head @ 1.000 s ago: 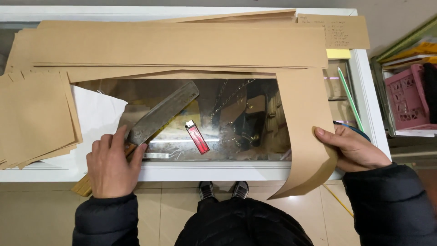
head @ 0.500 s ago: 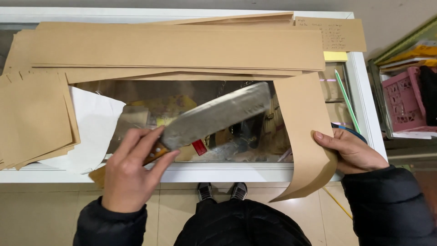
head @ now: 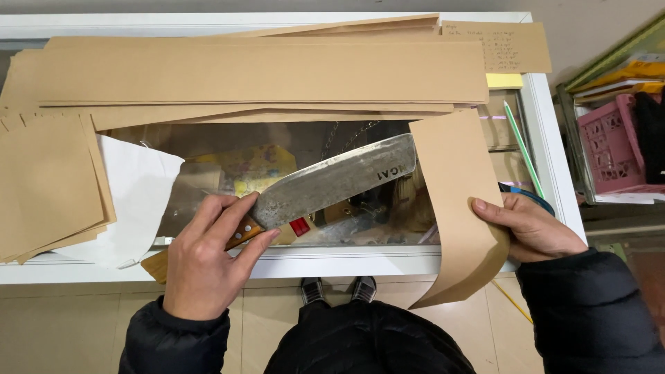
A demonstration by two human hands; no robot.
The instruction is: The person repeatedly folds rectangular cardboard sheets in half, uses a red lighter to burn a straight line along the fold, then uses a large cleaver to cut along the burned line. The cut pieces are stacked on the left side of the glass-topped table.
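Cleaver: broad, dull grey steel blade, mottled and scuffed, with a wooden handle showing brass rivets; held low over the glass-topped desk, blade angled up to the right, tip just short of the strip. Left hand grips the handle, fingers wrapped round it, thumb lying along the base of the blade. Right hand pinches a brown card strip, thumb on top, other fingers hidden beneath; the strip is matte and smooth, lies on the glass and curls down past the desk's white front edge. Under the blade, a small red lighter on the glass, partly covered. Glass is reflective, with yellow shapes and a chain dimly seen below. Across the far side, long brown card sheets stacked flat, edges straight. At left, a pile of squarish card pieces over a white paper sheet with a ragged outline. At right, a thin green pencil and, off the desk, a pink slotted plastic crate. Dark padded sleeves on both arms; tiled floor below.
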